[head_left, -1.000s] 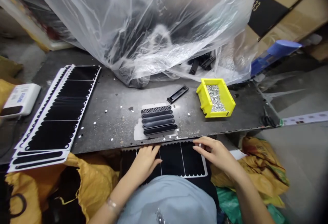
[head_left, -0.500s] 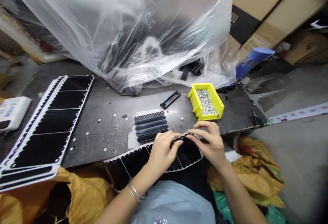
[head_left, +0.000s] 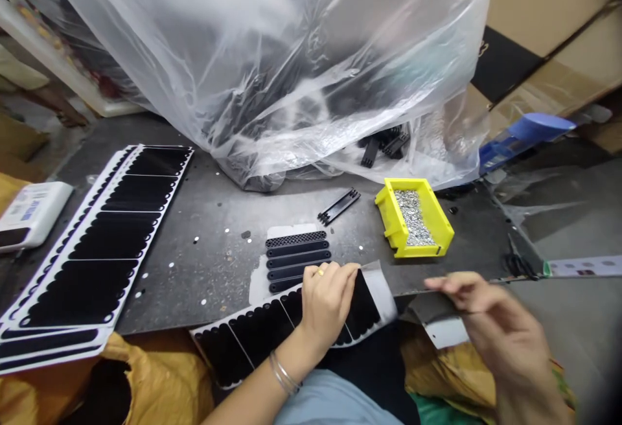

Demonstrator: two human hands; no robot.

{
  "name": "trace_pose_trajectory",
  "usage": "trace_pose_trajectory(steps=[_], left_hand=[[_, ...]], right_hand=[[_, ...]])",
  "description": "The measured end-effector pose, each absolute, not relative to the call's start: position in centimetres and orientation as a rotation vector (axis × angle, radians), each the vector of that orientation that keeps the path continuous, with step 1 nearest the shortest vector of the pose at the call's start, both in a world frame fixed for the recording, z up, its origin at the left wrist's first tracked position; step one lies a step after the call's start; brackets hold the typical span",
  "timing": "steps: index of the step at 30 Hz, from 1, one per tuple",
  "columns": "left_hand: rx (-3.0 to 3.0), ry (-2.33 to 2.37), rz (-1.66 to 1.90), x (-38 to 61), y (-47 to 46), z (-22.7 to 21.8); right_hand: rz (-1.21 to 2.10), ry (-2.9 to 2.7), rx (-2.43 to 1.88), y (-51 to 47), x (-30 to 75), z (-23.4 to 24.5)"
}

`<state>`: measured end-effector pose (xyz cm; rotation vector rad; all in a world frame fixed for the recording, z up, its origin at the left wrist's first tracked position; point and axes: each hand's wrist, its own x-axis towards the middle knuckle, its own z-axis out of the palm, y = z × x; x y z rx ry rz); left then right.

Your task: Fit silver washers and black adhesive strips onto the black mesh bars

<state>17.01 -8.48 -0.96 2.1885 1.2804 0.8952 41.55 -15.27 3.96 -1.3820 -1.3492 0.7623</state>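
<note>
Grey liner (head_left: pixel 432 308) newly peeling away at the right end of a black scalloped sheet (head_left: pixel 262 324), overhanging the near edge of the table (head_left: pixel 208 250).

Left hand (head_left: pixel 328 302) clasping the sheet, covering its middle; right hand (head_left: pixel 500 321) now further right, blurred, its hold on the liner impossible to confirm.

No readable text, even the white label (head_left: pixel 33 210).

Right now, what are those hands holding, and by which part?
The right hand pinches a grey backing sheet by its edge; the left hand holds the black scalloped sheet near its end.
</note>
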Motion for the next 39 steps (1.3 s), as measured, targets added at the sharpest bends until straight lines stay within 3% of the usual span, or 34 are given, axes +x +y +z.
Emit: trace_pose_trajectory(steps=[3,7,10,14,25,32,39], left_hand=[[2.241,1.193,0.807,15.7,-8.8,0.3],[2.088,1.447,0.875,9.9,-6.6,1.6],[1.873,1.761,0.885,5.2,-3.6,1.0],[1.709,1.678,0.745,2.6,-1.3,-0.7],[1.607,1.664,0.811,3.4,-0.4,-1.8],[1.643,1.659,0.822,3.3,-0.3,-2.1],[1.708,1.652,0.759,3.1,0.0,-2.2]], right_hand=[[0.722,-1.264,-1.339,-12.4,39.6,5.0],[0.545,-1.772,-1.378,-5.9,31.7,3.6],[0.495,-2.055,-1.133,-1.9,26.2,1.3],[0.496,-2.211,-0.986,0.7,23.5,-1.1],[0.554,-2.253,-1.044,1.3,24.7,-0.6],[0.904,-1.948,-1.315,1.2,30.6,0.6],[0.691,-2.028,-1.28,0.6,31.2,-0.7]])
